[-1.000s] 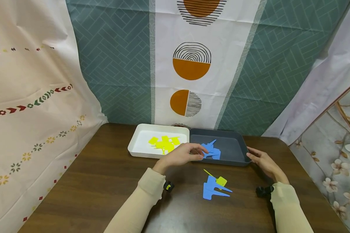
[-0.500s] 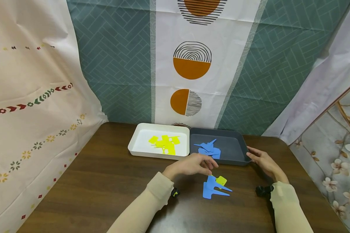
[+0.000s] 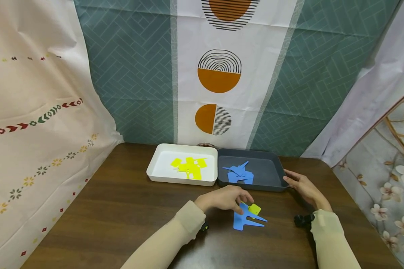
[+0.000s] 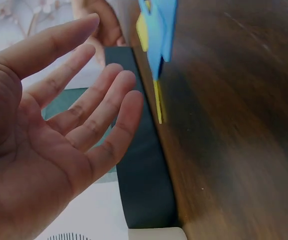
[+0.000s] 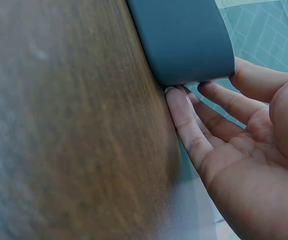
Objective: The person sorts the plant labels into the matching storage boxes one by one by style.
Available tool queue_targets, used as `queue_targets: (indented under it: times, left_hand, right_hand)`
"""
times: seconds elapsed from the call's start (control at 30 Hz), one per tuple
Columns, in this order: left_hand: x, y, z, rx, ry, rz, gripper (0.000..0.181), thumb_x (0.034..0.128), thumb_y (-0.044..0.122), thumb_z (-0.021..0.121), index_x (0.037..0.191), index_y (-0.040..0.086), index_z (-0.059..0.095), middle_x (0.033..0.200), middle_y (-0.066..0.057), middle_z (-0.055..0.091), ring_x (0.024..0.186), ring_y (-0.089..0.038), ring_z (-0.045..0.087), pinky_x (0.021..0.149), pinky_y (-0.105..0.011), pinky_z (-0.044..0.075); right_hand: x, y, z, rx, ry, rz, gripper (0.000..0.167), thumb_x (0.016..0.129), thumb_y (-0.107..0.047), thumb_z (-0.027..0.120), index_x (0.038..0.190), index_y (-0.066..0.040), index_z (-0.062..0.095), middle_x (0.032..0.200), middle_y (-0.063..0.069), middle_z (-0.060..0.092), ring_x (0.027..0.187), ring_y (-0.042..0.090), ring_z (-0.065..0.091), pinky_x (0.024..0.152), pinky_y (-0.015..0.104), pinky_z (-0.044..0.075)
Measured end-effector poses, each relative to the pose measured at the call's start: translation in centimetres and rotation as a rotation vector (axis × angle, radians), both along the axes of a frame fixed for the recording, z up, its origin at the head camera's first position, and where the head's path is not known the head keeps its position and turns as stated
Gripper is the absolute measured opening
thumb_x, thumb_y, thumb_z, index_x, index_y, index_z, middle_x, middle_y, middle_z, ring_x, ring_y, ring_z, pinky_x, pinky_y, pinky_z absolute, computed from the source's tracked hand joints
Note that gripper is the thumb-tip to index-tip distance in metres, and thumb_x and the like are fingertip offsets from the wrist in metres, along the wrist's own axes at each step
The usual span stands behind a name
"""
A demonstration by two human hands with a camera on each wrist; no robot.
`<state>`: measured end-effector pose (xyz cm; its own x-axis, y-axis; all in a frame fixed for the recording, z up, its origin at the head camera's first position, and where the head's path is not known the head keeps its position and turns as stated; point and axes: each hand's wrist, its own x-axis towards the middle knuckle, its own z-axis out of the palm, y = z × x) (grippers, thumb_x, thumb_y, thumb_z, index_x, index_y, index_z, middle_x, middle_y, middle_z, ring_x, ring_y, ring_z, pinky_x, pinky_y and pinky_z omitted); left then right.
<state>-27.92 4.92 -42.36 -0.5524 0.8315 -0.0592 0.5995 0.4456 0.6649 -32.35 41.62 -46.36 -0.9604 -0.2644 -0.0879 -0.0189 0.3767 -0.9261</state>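
Note:
My left hand (image 3: 226, 198) hovers over two overlapping blue plant tags (image 3: 239, 221), its fingers loosely bent. A yellow plant tag (image 3: 254, 209) lies partly beneath the blue ones on the table. In the left wrist view the palm (image 4: 38, 160) holds nothing, and the blue tags (image 4: 159, 30) are beyond the fingertips. At the dark grey tray's (image 3: 267, 170) right end, my right hand (image 3: 304, 188) touches the outer wall with extended fingers and thumb, also seen against the tray wall (image 5: 189, 40) in the right wrist view.
Several blue tags (image 3: 240, 175) lie in the left part of the dark tray. The white tray (image 3: 158, 170) stands against it on the left, with several yellow tags (image 3: 190, 168) inside. A hanging cloth (image 3: 138, 74) stands behind the wooden table (image 3: 121, 209).
My left hand has moved from over the dark tray toward the front, down to the tags on the table. The right hand stays at the tray's end.

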Motion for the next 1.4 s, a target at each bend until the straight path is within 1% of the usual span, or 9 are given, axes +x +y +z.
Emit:
queue_targets:
  times: [0.1, 0.2, 0.43, 0.53, 0.67, 0.8, 0.9, 1.1, 1.4]
  left_hand:
    - [0.1, 0.2, -0.1, -0.021, 0.016, 0.002, 0.045, 0.0907, 0.010, 0.082, 0.134, 0.012, 0.069, 0.129, 0.001, 0.070, 0.111, -0.011, 0.067, 0.086, -0.015, 0.051]
    - [0.2, 0.5, 0.0, -0.046, 0.028, 0.000, 0.046, 0.0897, 0.010, 0.083, 0.134, 0.012, 0.069, 0.126, 0.000, 0.068, 0.116, -0.012, 0.064, 0.088, -0.016, 0.050]
    - [0.4, 1.3, -0.1, -0.131, 0.142, -0.022, 0.049, 0.0868, 0.016, 0.087, 0.133, 0.016, 0.070, 0.120, 0.003, 0.065, 0.112, -0.011, 0.056, 0.090, -0.017, 0.044]
    - [0.4, 1.5, 0.0, -0.144, 0.154, -0.027, 0.050, 0.0856, 0.018, 0.088, 0.132, 0.017, 0.070, 0.120, 0.004, 0.065, 0.113, -0.010, 0.054, 0.091, -0.017, 0.043]
    - [0.5, 1.6, 0.1, -0.154, 0.160, -0.023, 0.050, 0.0843, 0.018, 0.089, 0.131, 0.017, 0.070, 0.119, 0.005, 0.065, 0.113, -0.009, 0.052, 0.092, -0.017, 0.043]
    - [0.5, 1.7, 0.1, -0.173, 0.172, -0.011, 0.050, 0.0835, 0.019, 0.090, 0.130, 0.019, 0.070, 0.119, 0.006, 0.065, 0.109, -0.006, 0.050, 0.090, -0.017, 0.043]
    - [0.6, 1.8, 0.0, -0.200, 0.183, -0.001, 0.050, 0.0834, 0.020, 0.090, 0.130, 0.020, 0.071, 0.117, 0.006, 0.064, 0.106, -0.006, 0.049, 0.089, -0.018, 0.043]
    - [0.8, 1.9, -0.2, -0.251, 0.212, 0.012, 0.050, 0.0828, 0.018, 0.090, 0.129, 0.023, 0.071, 0.114, 0.006, 0.059, 0.103, -0.007, 0.049, 0.088, -0.019, 0.044]
    - [0.6, 2.0, -0.4, -0.253, 0.232, 0.009, 0.054, 0.0822, 0.021, 0.091, 0.132, 0.022, 0.069, 0.114, 0.005, 0.058, 0.103, -0.008, 0.047, 0.086, -0.018, 0.042]
  right_hand:
    - [0.0, 0.0, 0.1, 0.007, -0.004, 0.006, 0.073, 0.111, -0.031, 0.052, 0.163, 0.006, 0.017, 0.168, 0.031, 0.014, 0.152, 0.048, 0.018, 0.097, 0.016, 0.042]
    - [0.0, 0.0, 0.1, 0.017, -0.008, 0.009, 0.073, 0.111, -0.031, 0.052, 0.163, 0.005, 0.017, 0.168, 0.031, 0.014, 0.153, 0.048, 0.018, 0.106, 0.028, 0.042]
    - [0.0, 0.0, 0.1, 0.020, -0.016, 0.003, 0.074, 0.111, -0.032, 0.052, 0.163, 0.005, 0.016, 0.168, 0.030, 0.013, 0.153, 0.048, 0.017, 0.117, 0.052, 0.034]
    - [0.0, -0.1, 0.1, 0.015, -0.019, 0.000, 0.074, 0.111, -0.032, 0.052, 0.163, 0.005, 0.016, 0.168, 0.030, 0.012, 0.153, 0.048, 0.017, 0.118, 0.059, 0.029]
    - [0.0, 0.0, 0.1, 0.014, -0.016, 0.001, 0.073, 0.111, -0.032, 0.052, 0.163, 0.005, 0.016, 0.168, 0.030, 0.013, 0.153, 0.048, 0.017, 0.115, 0.046, 0.037]
    - [0.0, 0.0, 0.2, 0.009, -0.013, 0.003, 0.074, 0.111, -0.031, 0.053, 0.163, 0.006, 0.017, 0.168, 0.030, 0.013, 0.153, 0.048, 0.017, 0.104, 0.024, 0.042]
    - [-0.1, 0.0, 0.1, 0.002, -0.010, 0.002, 0.074, 0.111, -0.032, 0.053, 0.163, 0.006, 0.017, 0.168, 0.031, 0.014, 0.153, 0.048, 0.017, 0.096, 0.015, 0.042]
    - [-0.1, -0.2, 0.2, -0.001, -0.007, -0.005, 0.073, 0.111, -0.031, 0.052, 0.162, 0.007, 0.017, 0.168, 0.032, 0.013, 0.152, 0.048, 0.017, 0.091, 0.009, 0.041]
    - [0.0, -0.1, 0.3, 0.001, -0.015, -0.004, 0.074, 0.111, -0.030, 0.053, 0.162, 0.008, 0.016, 0.168, 0.032, 0.012, 0.153, 0.048, 0.015, 0.091, 0.009, 0.041]
